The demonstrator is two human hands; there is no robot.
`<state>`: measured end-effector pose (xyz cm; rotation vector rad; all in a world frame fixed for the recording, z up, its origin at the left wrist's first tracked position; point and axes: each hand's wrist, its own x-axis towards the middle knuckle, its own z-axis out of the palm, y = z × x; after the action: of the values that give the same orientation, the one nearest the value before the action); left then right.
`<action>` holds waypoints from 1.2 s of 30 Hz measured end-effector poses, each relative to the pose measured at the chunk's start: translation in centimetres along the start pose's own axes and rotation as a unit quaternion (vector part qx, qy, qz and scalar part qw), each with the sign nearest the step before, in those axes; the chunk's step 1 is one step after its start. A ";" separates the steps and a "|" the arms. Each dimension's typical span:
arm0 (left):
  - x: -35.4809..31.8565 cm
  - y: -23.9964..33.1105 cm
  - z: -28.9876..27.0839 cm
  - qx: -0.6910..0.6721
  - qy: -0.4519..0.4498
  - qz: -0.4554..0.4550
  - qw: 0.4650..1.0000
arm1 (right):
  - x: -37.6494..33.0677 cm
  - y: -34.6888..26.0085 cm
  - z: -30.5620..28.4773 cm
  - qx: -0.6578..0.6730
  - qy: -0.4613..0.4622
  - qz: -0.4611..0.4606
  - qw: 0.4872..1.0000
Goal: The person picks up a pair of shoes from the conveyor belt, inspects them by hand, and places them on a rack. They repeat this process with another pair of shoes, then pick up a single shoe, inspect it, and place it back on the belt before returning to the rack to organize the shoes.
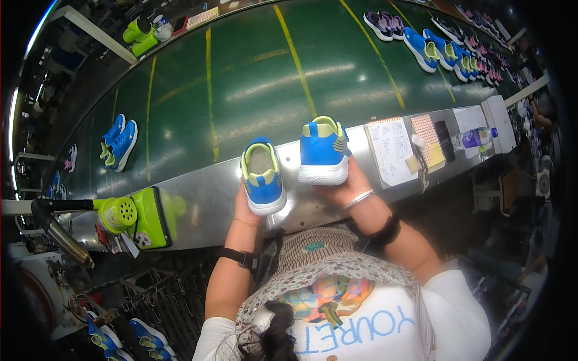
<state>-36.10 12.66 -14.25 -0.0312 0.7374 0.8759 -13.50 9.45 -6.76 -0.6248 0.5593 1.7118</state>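
A blue sneaker [263, 188] with a lime-green lining and white sole is in my left hand [244, 207], its opening facing up and its heel toward me. The matching sneaker [324, 147] is tilted in my right hand [349, 188], showing its blue heel and thick white sole. Both shoes are held apart over the metal ledge [211, 180] at the front of the green belt. The fingers of both hands are mostly hidden beneath the shoes.
More blue sneakers [120, 143] lie on the green belt [253, 78] at left, others [421, 48] at far right. On the ledge are a notepad [390, 150], a plastic bottle [475, 139] and a lime-green device [150, 218]. A hose nozzle [69, 237] juts in at left.
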 end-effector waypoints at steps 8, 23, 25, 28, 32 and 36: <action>-1.7 -1.3 4.6 0.482 0.171 0.433 0.742 | 0.5 0.4 0.3 0.045 0.015 -0.013 0.999; -7.0 1.0 15.2 0.470 -0.116 0.425 0.764 | -4.9 -1.6 -3.2 -0.426 -0.050 0.045 0.902; -7.7 1.7 15.3 0.408 -0.151 0.365 0.823 | -5.3 -2.3 -4.9 -0.444 -0.019 0.032 0.895; -8.1 2.4 15.2 0.387 -0.178 0.339 0.839 | -5.6 -3.1 -6.6 -0.466 0.086 -0.066 0.878; -8.2 3.0 14.5 0.371 -0.213 0.300 0.852 | -5.7 -2.8 -6.5 -0.446 0.079 -0.080 0.888; -8.6 3.4 14.3 0.369 -0.227 0.297 0.851 | -5.4 -1.8 -6.1 -0.451 0.072 -0.080 0.886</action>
<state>-33.85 13.42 2.60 1.1137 0.5914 1.0717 -10.04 1.91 -7.76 -1.4201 -0.2442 1.7197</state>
